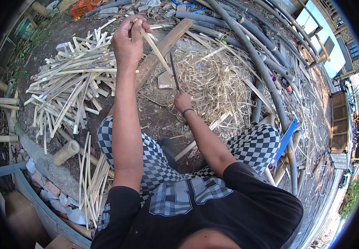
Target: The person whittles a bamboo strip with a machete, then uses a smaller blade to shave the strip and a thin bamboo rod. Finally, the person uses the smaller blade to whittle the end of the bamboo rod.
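Observation:
My left hand (132, 35) is raised ahead of me, its fingers pinched around the upper end of a bamboo strip (156, 49). The strip slants down to the right, its lower end near a small wooden block (166, 79). In my right hand (183, 102) is the handle of a long dark-bladed knife (174, 69). The blade points away from me, and its middle lies right beside the strip's lower end. Behind the strip, a thick wooden plank (163, 53) runs diagonally across the ground.
A large pile of split bamboo strips (73, 76) lies at left, with longer strips (93, 178) nearer me. Curly bamboo shavings (217, 85) heap up at right. Bamboo poles (254, 54) stretch beyond them. A cut bamboo piece (66, 152) and a blue saw (285, 141) flank my knees.

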Available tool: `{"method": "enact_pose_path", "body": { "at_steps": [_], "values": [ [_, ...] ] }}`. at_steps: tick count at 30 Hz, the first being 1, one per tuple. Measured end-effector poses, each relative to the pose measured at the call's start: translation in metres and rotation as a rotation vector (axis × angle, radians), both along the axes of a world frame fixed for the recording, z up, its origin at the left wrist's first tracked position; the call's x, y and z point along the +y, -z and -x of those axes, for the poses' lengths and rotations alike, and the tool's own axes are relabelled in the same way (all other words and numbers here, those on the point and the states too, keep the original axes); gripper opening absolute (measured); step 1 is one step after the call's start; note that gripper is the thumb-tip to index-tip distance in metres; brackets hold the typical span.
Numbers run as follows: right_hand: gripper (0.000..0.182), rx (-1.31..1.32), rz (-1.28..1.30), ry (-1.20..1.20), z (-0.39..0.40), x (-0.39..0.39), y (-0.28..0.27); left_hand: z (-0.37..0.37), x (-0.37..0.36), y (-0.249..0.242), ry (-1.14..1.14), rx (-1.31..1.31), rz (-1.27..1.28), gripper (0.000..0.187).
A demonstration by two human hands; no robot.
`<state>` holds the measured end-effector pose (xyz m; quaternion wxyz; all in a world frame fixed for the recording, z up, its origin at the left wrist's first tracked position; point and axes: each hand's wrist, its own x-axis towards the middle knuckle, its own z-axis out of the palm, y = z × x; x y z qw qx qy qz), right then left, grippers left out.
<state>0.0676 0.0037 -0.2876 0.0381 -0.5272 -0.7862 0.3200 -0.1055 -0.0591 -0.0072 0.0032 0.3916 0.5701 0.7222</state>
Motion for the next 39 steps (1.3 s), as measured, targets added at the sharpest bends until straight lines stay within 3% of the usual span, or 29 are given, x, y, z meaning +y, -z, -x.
{"method": "enact_pose_path", "body": {
  "at_steps": [4, 6, 10, 12, 18, 22, 24, 25, 26, 28, 30, 32, 33, 36, 38, 39],
  "values": [
    [0.047, -0.042, 0.014, 0.014, -0.006, 0.014, -0.021, 0.005, -0.001, 0.0, 0.033, 0.018, 0.058, 0.018],
    [0.05, -0.028, -0.032, -0.195, -0.003, 0.023, -0.04, 0.007, 0.0, 0.0, 0.036, -0.019, 0.03, 0.018],
    [0.046, 0.16, -0.124, -0.07, 0.006, -0.007, -0.091, 0.012, 0.002, 0.002, -0.006, 0.031, 0.051, 0.018],
    [0.044, 0.238, -0.195, -0.074, 0.007, -0.009, -0.066, 0.013, 0.0, 0.002, -0.02, 0.046, 0.069, 0.018],
    [0.045, -0.062, -0.092, -0.006, -0.034, -0.004, 0.045, 0.009, -0.001, 0.0, 0.044, -0.06, -0.068, 0.015],
    [0.05, -0.021, -0.136, -0.051, -0.037, 0.01, 0.047, 0.014, -0.003, 0.003, 0.136, -0.089, -0.048, 0.017],
    [0.056, 0.074, 0.206, 0.002, -0.032, 0.023, 0.039, 0.018, -0.004, 0.0, 0.108, -0.007, 0.005, 0.018],
    [0.059, 0.056, 0.186, -0.006, -0.027, 0.027, 0.036, 0.024, -0.01, -0.005, 0.003, 0.173, 0.17, 0.019],
    [0.059, 0.065, 0.176, -0.008, -0.024, 0.031, 0.034, 0.025, -0.013, -0.007, 0.0, 0.181, 0.16, 0.019],
    [0.06, 0.226, 0.017, -0.034, -0.023, 0.025, -0.004, 0.01, -0.026, -0.024, -0.081, 0.212, 0.275, 0.021],
    [0.058, 0.305, 0.042, -0.006, -0.021, 0.021, -0.06, 0.011, -0.024, -0.022, -0.021, 0.157, 0.156, 0.018],
    [0.056, 0.53, 0.281, -0.01, -0.024, 0.005, -0.161, 0.007, -0.025, -0.026, 0.065, 0.086, 0.102, 0.02],
    [0.056, 0.534, 0.277, -0.011, -0.025, 0.002, -0.188, 0.006, -0.025, -0.026, 0.065, 0.091, 0.098, 0.02],
    [0.049, 0.652, 0.131, -0.149, -0.027, -0.003, -0.24, 0.004, -0.027, -0.026, 0.132, 0.068, 0.081, 0.02],
    [0.045, 0.66, -0.215, -0.259, -0.028, -0.007, -0.261, 0.002, -0.03, -0.031, 0.146, 0.25, 0.129, 0.019],
    [0.04, 0.662, -0.235, -0.255, -0.029, -0.013, -0.274, 0.002, -0.029, -0.03, 0.147, 0.252, 0.126, 0.019]
  ]
}}
